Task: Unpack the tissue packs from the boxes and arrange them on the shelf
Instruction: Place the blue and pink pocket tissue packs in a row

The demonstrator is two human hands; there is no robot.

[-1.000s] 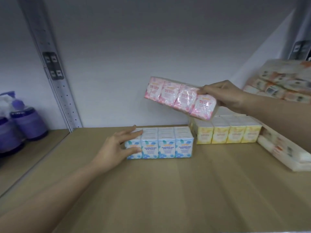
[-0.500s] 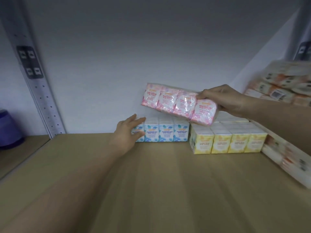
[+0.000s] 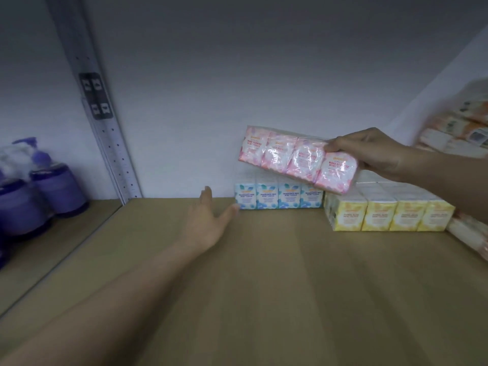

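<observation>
My right hand (image 3: 369, 154) grips a pink rose-scented tissue multipack (image 3: 295, 158) by its right end, tilted in the air above the row on the wooden shelf (image 3: 277, 273). A blue tissue multipack (image 3: 277, 198) stands against the back wall. My left hand (image 3: 208, 223) lies flat and open on the shelf, its thumb tip just touching the blue pack's left corner. A yellow tissue multipack (image 3: 390, 213) stands to the right of the blue one, a little nearer to me.
Larger orange-and-white tissue packs (image 3: 459, 128) are stacked at the right, with another pack (image 3: 472, 233) lying low by the yellow one. Purple bottles (image 3: 52, 191) stand in the neighbouring bay beyond a perforated metal upright (image 3: 105, 128).
The blue pack has been pushed back against the wall. My left hand has come off its side and now rests open beside it. The pink pack stays held above.
</observation>
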